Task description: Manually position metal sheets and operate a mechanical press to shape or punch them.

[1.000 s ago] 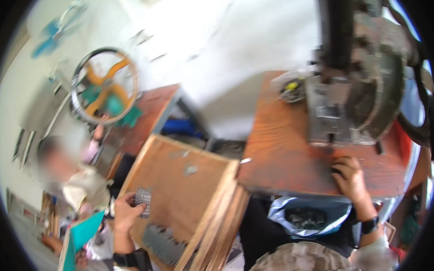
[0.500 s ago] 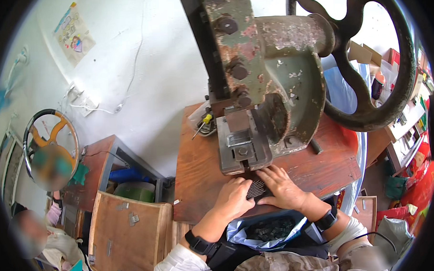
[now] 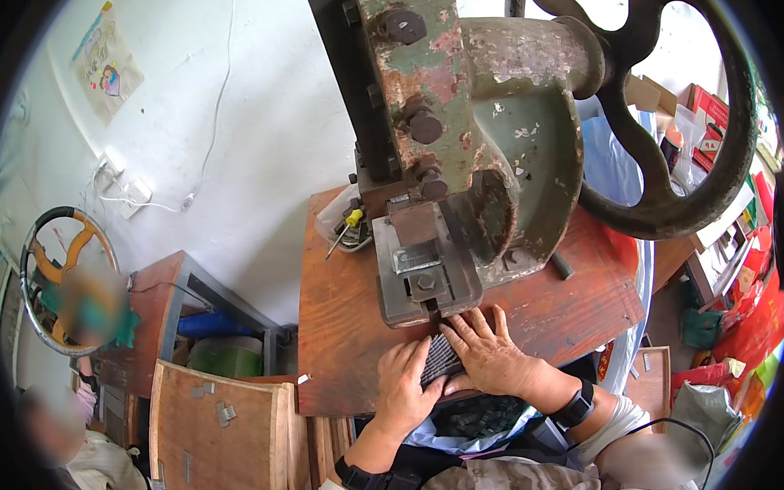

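From my end, through the head camera, I judge the step in hand to be gathering and squaring a ridged metal stack (image 3: 442, 361) of small grey pieces, since both hands bear on it from either side. It sits at the front edge of the tabletop (image 3: 343, 333), just in front of the base plate (image 3: 416, 311) of a worn green press (image 3: 530, 128). The left hand (image 3: 407, 384) is closed on the stack's left flank, fingers curled. The right hand (image 3: 493, 362) lies flatter, fingers stretched and spread toward the base plate, with the thumb near the stack's lower end; its palm faces down, so I can't fairly tell whether it grips or only braces. The two hands are close together with the stack between them, thumbs almost meeting on my side. As I judge it, the next move calls for even pressure from both sides, so the pieces stay aligned; if one side slackened, the row could splay, and pieces might slip over the edge toward the plastic bag (image 3: 433, 438) of dark pieces just below. Neither hand touches the black handwheel (image 3: 693, 221) at right. A yellow-handled screwdriver (image 3: 354, 217) rests in a small container left of the press, well apart from the fingers.
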`<state>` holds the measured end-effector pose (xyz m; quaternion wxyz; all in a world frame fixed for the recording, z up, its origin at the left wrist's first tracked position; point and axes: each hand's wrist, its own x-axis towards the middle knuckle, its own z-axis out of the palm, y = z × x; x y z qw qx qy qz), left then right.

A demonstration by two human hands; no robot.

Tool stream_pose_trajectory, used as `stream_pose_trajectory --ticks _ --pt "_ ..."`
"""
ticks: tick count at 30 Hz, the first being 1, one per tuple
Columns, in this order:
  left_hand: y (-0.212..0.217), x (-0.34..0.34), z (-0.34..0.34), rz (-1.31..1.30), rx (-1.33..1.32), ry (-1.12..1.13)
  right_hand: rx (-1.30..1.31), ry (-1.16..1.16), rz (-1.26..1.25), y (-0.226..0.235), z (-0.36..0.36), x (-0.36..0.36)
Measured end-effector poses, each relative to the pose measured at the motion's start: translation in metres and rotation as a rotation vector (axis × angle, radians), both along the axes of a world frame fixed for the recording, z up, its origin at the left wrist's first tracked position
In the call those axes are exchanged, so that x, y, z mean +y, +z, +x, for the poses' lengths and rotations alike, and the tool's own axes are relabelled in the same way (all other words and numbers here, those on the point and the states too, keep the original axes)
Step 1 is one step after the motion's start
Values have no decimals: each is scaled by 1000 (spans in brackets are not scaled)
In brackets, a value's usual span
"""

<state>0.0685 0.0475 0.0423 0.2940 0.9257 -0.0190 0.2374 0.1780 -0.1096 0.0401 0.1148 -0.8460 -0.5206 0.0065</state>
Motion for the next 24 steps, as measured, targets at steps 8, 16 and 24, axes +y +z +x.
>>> stream_pose_trajectory --ticks 8,16,24 --pt "6 -3 0 -77 82 11 215 229 254 6 19 0" --pt "9 -2 5 34 44 52 241 230 360 6 24 -1" --pt "10 -1 -5 -56 41 174 358 207 522 3 28 -10"
